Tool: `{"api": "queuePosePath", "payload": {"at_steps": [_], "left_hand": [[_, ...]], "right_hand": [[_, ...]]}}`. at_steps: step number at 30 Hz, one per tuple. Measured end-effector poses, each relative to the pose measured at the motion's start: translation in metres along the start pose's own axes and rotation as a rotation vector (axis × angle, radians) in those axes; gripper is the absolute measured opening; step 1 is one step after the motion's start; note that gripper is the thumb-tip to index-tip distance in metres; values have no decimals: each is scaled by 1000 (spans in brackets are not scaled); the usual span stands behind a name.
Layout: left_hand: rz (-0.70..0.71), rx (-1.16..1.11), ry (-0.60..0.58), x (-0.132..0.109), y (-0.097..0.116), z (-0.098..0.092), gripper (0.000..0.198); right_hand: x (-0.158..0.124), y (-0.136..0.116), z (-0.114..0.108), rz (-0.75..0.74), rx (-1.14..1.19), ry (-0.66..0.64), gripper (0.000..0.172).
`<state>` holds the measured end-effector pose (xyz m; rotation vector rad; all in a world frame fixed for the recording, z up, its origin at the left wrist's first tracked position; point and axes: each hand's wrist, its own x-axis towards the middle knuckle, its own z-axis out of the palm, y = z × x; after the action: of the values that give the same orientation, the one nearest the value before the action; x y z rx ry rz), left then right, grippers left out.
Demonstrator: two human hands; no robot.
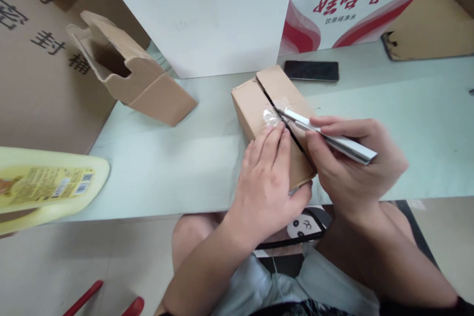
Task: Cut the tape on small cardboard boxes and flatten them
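A small brown cardboard box (246,103) lies on the pale green tabletop, with a dark gap running between its top flaps. Clear tape (271,117), torn and crumpled, sits around the middle of that gap. My right hand (355,163) grips a white box cutter (342,144), whose tip touches the tape at the gap. Fingers of my left hand (268,177) lie flat on the near left part of the box top, close to the cutter's tip, and the thumb rests at the box's near edge.
Behind the box stand a white box (215,19) and a red-and-white carton (340,10). A black phone (311,70) lies beyond the box. An open cardboard sleeve (148,89) and a yellow bottle (52,187) are at the left. Flat cardboard (429,24) is at the back right.
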<state>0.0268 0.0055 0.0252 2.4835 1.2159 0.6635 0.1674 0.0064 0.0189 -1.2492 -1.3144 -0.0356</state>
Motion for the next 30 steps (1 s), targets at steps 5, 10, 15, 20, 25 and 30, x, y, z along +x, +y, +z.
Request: {"api": "queuePosePath", "payload": {"at_steps": [5,10,15,20,25,30], "left_hand": [[5,7,6,0,-1,1,75],[-3,-2,6,-1,-1,1,75],[0,-7,6,-1,-1,0,75],[2,-13,10,-1,-1,1,75],[8,1,15,0,-2,1,76],[-3,-4,14,-1,-1,1,76]], "right_hand": [[0,0,0,-5,-5,8,15],[-1,1,1,-12,-27,26,16],[0,1,1,-17,-31,28,14],[2,-1,0,-12,-38,15,13],[2,-1,1,-11,-37,35,13],[1,1,0,-27,-60,13,17]]}}
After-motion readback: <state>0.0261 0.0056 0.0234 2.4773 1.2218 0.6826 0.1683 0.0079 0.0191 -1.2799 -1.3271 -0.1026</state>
